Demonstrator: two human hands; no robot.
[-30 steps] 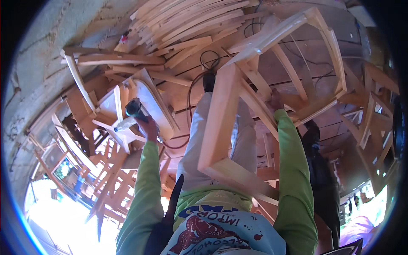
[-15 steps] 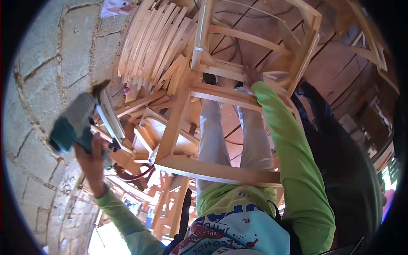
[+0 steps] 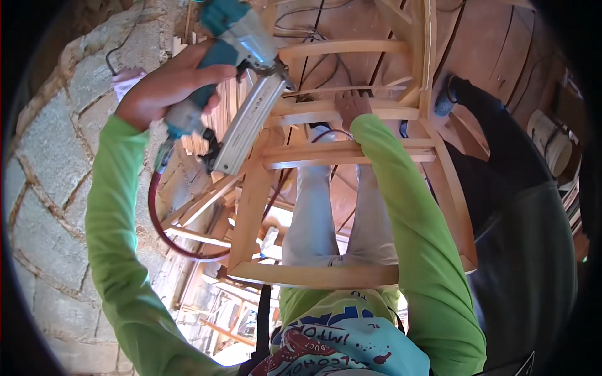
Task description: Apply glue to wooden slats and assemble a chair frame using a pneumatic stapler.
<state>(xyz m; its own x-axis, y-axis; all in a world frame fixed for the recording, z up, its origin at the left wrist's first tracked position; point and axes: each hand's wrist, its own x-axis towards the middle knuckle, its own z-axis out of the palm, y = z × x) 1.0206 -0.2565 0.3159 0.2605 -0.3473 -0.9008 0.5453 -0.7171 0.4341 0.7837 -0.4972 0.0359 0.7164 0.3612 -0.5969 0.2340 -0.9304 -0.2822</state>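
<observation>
My left hand [image 3: 166, 81] is wrapped round the grip of a teal and silver air nail gun [image 3: 256, 116]. A dark red air hose [image 3: 154, 210] hangs from the base of its handle. The gun's nose is beside the left side of a pale wooden chair frame [image 3: 320, 274]; whether it touches the wood I cannot tell. My right hand [image 3: 353, 106] grips a crossrail [image 3: 392, 109] in the far part of the frame, fingers over its top edge. The near curved rail of the frame lies close to my waist.
A rough block wall [image 3: 56, 182] rises along the left. Loose wooden strips [image 3: 210, 200] lie between wall and frame. Cables [image 3: 335, 69] run over the tiled floor beyond the frame. A person in dark clothing [image 3: 520, 219] is close on the right.
My left hand has swung the nail gun up and right, from beside the wall to the frame's left side. The frame has shifted and turned slightly; my right hand stays on its crossrail.
</observation>
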